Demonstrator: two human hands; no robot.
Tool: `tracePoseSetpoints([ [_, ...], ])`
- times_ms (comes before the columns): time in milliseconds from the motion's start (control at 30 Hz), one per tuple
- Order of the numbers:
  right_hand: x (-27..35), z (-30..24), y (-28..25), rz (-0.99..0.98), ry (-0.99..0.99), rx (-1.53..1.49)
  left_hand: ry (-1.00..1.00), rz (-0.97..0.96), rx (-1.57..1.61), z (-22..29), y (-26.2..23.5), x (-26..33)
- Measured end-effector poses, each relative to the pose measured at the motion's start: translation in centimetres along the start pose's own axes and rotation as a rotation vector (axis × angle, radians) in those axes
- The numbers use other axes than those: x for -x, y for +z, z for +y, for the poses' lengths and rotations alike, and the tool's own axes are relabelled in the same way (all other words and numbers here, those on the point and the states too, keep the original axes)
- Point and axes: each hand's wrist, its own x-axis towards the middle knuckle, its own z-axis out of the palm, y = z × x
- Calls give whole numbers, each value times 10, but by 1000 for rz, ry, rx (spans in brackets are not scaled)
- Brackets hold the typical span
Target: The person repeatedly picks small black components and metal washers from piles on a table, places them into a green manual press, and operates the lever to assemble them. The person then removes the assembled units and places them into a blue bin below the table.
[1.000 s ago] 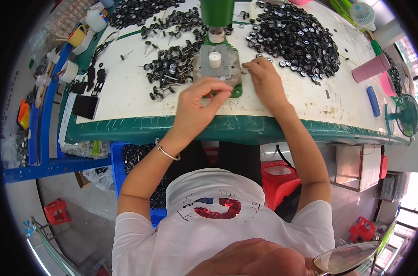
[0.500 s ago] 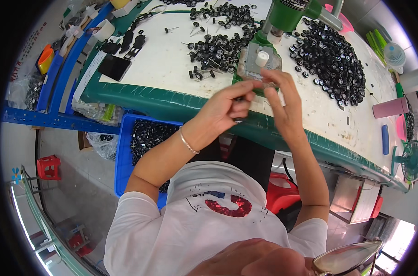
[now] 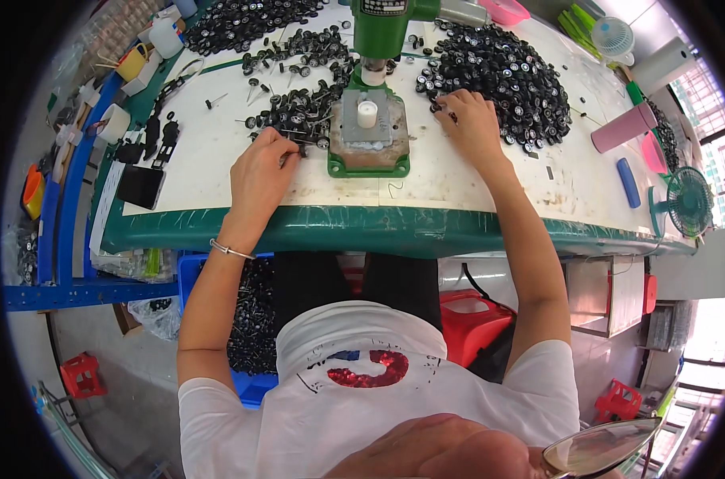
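My left hand [image 3: 262, 180] rests at the near edge of a loose pile of small black wheels on thin metal axles [image 3: 298, 108]. Its fingers are curled together; a dark bit shows at the fingertips, but what they hold is mostly hidden. At the left edge of a heap of small black wheels without axles [image 3: 506, 80], my right hand [image 3: 472, 128] has thumb and fingers bent around a small black wheel. Between my hands stands a green bench press [image 3: 382, 32]. A white cylindrical piece [image 3: 367, 114] sits upright on its grey base plate [image 3: 350, 132], under the ram.
A phone [image 3: 140, 186] and black plastic parts [image 3: 169, 140] lie at the left. To the right are a pink cup [image 3: 624, 128], a blue cylinder [image 3: 628, 184] and a green fan [image 3: 689, 201]. Below the table's green edge [image 3: 314, 227] stands a blue bin [image 3: 254, 391] of wheels.
My hands were close together in front of the press. They have parted: the left to the axled wheels, the right to the heap of wheels. The view has shifted too.
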Motion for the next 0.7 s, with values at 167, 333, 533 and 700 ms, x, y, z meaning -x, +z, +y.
tracePoseSetpoints([
  [167, -4, -4, -1, 36, -9, -48, -59, 86, 596, -13, -2, -3],
  [333, -13, -25, -15, 107, -31, -257, -248, 51, 1023, 15, -6, -16],
  [533, -29, -84, -22, -27, -33, -705, -257, -32, 1164, 35, 6, -41],
  [700, -29, -98, -24, -177, 200, -841, -157, -13, 1137, 35, 23, -55],
])
